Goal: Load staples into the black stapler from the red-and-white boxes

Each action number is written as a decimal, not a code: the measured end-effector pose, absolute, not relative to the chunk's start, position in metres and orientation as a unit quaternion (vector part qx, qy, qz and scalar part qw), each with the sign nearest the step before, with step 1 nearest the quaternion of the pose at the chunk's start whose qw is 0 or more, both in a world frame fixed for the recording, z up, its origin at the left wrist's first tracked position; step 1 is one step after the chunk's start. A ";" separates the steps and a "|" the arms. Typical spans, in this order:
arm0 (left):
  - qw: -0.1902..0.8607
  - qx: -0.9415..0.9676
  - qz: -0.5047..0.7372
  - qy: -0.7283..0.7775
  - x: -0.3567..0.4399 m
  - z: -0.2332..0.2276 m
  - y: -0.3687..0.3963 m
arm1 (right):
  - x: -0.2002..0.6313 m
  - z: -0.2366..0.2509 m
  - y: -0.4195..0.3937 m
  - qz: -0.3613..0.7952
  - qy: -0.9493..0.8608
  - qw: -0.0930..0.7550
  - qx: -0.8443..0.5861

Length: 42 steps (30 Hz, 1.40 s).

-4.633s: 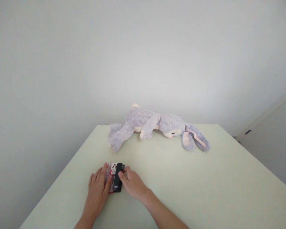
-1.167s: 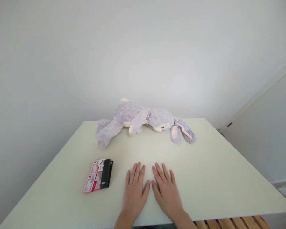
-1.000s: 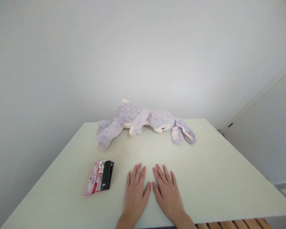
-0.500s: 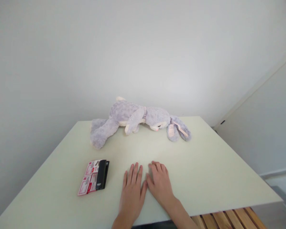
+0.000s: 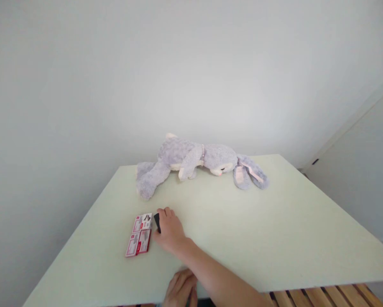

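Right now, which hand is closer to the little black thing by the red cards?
The right hand. It lies on the black thing, covering most of it. The left hand is back at the table's near edge, well away.

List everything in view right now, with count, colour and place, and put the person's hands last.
plush rabbit: 1, grey-lilac, lying at the table's far edge.
red and white packs: 2, side by side, near left of the table.
black object: 1, beside the packs, mostly under the right hand.
table: 1, pale green.
wooden slats: brown, below the table's near edge.
right hand: 1, grip on the black object.
left hand: 1, at the near table edge, holding nothing.
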<state>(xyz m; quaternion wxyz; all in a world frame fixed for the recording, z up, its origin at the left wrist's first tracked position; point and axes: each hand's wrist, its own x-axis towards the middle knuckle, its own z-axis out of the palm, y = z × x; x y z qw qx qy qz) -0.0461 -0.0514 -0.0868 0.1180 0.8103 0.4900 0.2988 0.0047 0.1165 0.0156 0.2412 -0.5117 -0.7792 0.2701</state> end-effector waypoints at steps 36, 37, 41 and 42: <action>-0.081 0.564 0.186 0.801 -0.118 -0.048 -0.003 | 0.268 -0.045 0.002 0.512 -0.216 0.608 -0.567; -0.077 0.584 0.198 0.783 -0.119 -0.054 -0.007 | 0.266 -0.046 -0.006 0.521 -0.249 0.574 -0.580; 0.013 0.740 0.276 0.613 -0.092 -0.060 -0.005 | 0.236 -0.038 -0.014 0.592 -0.388 0.411 -0.575; 0.052 0.770 0.279 0.571 -0.079 -0.056 -0.001 | 0.225 -0.035 -0.011 0.607 -0.417 0.378 -0.562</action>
